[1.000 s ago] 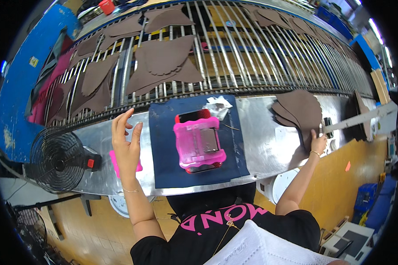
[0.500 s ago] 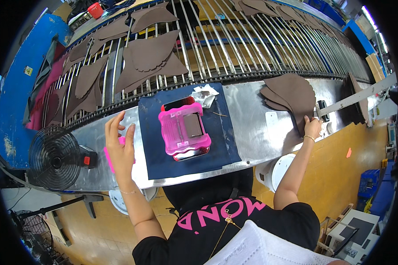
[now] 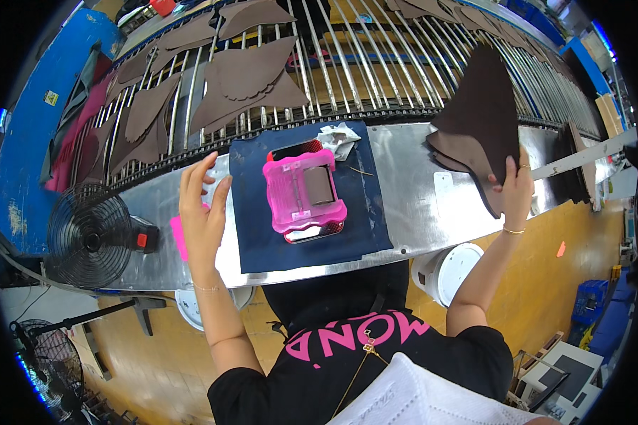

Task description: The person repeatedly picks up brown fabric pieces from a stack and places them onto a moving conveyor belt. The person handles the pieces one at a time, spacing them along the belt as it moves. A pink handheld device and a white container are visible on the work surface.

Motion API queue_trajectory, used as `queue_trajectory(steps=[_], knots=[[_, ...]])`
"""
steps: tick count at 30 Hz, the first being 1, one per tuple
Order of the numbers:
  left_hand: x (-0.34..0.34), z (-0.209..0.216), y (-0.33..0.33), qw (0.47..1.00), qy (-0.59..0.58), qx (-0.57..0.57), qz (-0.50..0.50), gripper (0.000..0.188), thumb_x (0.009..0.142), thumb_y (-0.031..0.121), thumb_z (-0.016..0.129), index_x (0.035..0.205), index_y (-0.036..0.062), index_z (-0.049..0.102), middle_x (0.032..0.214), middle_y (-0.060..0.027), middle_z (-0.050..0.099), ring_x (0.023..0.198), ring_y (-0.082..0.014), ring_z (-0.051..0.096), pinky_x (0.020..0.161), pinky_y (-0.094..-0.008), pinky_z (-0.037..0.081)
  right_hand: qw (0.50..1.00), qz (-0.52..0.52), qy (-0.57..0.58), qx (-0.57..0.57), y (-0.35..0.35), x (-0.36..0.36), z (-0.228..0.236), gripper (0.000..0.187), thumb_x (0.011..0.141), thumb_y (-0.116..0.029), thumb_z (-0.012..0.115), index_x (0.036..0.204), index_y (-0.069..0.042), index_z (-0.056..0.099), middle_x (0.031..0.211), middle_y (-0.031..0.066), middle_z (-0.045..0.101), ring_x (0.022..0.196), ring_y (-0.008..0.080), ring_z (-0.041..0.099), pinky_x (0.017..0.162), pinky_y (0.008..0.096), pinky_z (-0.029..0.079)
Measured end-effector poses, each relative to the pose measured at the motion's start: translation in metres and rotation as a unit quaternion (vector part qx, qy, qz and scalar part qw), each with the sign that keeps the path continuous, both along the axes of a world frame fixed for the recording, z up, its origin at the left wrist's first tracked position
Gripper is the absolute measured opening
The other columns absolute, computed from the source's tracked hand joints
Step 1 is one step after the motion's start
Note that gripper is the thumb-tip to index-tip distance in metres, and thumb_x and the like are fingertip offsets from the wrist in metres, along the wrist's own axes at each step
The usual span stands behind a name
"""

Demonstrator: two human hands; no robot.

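My right hand (image 3: 514, 188) pinches the near edge of a dark brown cut sheet piece (image 3: 483, 95), which stands tilted up off the metal table. Under it lie more brown pieces (image 3: 450, 150), overlapping one another. My left hand (image 3: 204, 212) hovers over the left part of the table, fingers apart and holding nothing. Beside it a flat pink object (image 3: 178, 237) shows partly. Between my hands, a pink translucent plastic holder (image 3: 286, 188) with a brown block (image 3: 319, 185) in it sits on a dark blue sheet (image 3: 255, 244). A crumpled white paper (image 3: 338, 142) lies at its far right.
Beyond the table runs a rack of metal rods (image 3: 333, 71) bearing several brown pieces (image 3: 244, 74). A black fan (image 3: 91, 241) stands at the left end. A pale bar (image 3: 581, 154) crosses the right end. White buckets (image 3: 457, 273) stand below the near edge.
My right hand has raised the top brown piece from the stack, swinging its far end upward. My left hand has shifted only slightly. The whole view has moved a little.
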State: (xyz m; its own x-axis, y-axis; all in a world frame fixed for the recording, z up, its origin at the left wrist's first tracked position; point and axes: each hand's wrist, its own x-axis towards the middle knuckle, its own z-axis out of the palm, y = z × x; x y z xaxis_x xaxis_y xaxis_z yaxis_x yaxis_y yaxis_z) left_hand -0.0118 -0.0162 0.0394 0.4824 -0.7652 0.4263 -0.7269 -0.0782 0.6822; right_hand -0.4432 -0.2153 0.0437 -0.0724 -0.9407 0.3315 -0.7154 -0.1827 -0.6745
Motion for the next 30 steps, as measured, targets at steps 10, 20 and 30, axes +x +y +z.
queue_trajectory(steps=[10,20,30], knots=[[0.004,0.031,-0.017,0.954,0.255,-0.117,-0.102,0.057,0.087,0.023,0.065,0.135,0.0024,0.041,0.136,-0.0142,0.042,0.119,-0.0199,0.048,0.096,-0.0307,0.04,0.826,0.396,-0.397,0.054,0.043,0.145,0.049,0.032,0.094,-0.011,0.051,0.123,0.001,0.043,0.094,0.0125,0.064,0.073,0.0198,0.066,0.054,0.0269,0.056],[0.062,0.067,0.064,0.981,0.159,-0.095,0.053,0.018,0.088,0.015,0.065,0.098,0.0006,0.063,0.069,0.0006,0.059,0.047,-0.0025,0.045,0.043,-0.0158,0.032,0.857,0.504,-0.111,-0.016,0.049,0.226,0.005,0.019,0.08,-0.016,0.068,0.093,-0.003,0.066,0.073,0.0119,0.064,0.073,0.0276,0.059,0.068,0.0355,0.048],[0.056,0.023,0.056,0.975,0.221,-0.005,0.0,0.009,0.091,0.011,0.059,0.087,0.0027,0.06,0.064,0.0066,0.047,0.051,0.0013,0.037,0.044,-0.016,0.028,0.868,0.481,-0.035,-0.117,0.042,0.196,-0.017,0.019,0.075,-0.005,0.069,0.094,-0.007,0.068,0.084,0.007,0.068,0.077,0.0254,0.058,0.072,0.0341,0.048]])
